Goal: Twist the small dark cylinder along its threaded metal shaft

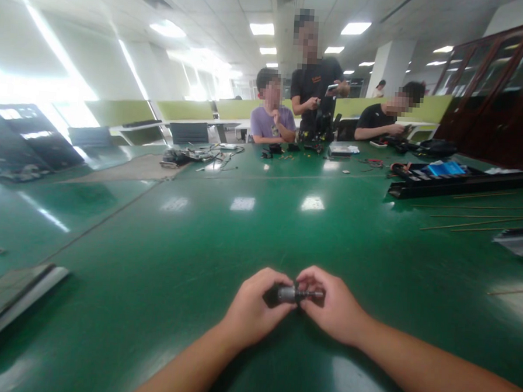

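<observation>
In the head view, both hands meet at the lower middle of the picture, above the near part of a green surface (189, 245). Between them is a small dark cylindrical part (288, 294), lying roughly level, its thicker end to the left and a thinner shaft to the right. The left hand (251, 306) grips the thicker end, thumb below and fingers above. The right hand (337, 308) is curled narrowly around the thinner end, fingertips near the middle of the piece. Whether the part touches the surface cannot be told.

Well apart, at the left edge, lies a flat panel (13, 303). To the right, several thin rods (479, 219) lie near a long black channel (413, 189), with a blue packet (446, 169) just behind it. Along the far side are a heap of cables (206, 154), a seated person in a purple shirt (271, 125), a standing person in a black shirt (313, 82), and another person in dark clothing (375, 120) farther right, head bowed.
</observation>
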Available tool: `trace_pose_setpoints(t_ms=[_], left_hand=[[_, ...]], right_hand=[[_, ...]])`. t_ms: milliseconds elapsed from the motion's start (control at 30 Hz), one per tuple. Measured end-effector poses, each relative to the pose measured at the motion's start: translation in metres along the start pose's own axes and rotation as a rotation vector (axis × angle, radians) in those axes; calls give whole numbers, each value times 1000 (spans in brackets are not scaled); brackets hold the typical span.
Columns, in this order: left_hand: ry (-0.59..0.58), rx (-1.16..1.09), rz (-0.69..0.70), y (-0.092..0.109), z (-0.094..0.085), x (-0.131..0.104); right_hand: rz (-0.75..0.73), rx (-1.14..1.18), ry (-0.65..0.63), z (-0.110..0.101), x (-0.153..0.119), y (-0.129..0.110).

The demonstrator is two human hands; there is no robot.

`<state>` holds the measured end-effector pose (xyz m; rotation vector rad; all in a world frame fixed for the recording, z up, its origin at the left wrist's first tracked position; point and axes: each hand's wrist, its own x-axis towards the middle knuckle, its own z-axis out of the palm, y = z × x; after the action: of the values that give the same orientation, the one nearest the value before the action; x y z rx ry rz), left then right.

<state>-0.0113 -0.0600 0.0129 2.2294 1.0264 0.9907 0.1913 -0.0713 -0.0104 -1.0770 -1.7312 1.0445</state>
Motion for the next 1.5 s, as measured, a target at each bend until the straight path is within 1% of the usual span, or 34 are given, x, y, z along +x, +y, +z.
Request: trace_pose_setpoints(t_ms=[200, 533, 700, 1067, 1233, 1500], left_hand=[[2, 15, -24, 2, 0, 2], [-2, 8, -12, 1, 0, 1], [-5, 20, -21, 1, 0, 1], [31, 46, -36, 3, 0, -1], [28, 47, -32, 1, 1, -2], [8, 52, -52, 3, -1, 0]], right_hand=[[-3, -17, 16, -1, -1, -1], [-20, -91, 34, -3, -1, -8], [-27, -78, 42, -4, -1, -8], [15, -19, 42, -4, 1, -8], [22, -17, 52, -5, 1, -9], [38, 22, 24, -7, 2, -11]])
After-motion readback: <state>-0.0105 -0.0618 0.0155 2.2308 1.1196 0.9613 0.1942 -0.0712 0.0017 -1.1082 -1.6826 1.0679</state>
